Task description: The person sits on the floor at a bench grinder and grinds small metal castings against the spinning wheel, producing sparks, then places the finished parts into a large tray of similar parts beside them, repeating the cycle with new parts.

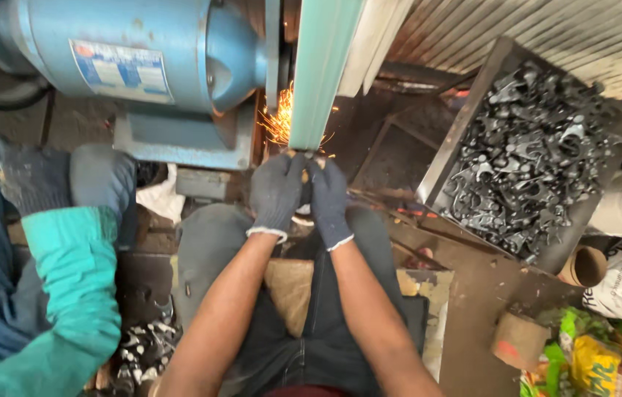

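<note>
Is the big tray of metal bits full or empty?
Full. The tilted tray is heaped with dark metal pieces, covering almost all of its bottom.

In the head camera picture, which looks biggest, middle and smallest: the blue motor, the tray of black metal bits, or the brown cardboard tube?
1. Blue motor, cut off by the edge.
2. Tray of black metal bits, nearly as big.
3. Brown cardboard tube, clearly smallest.
</note>
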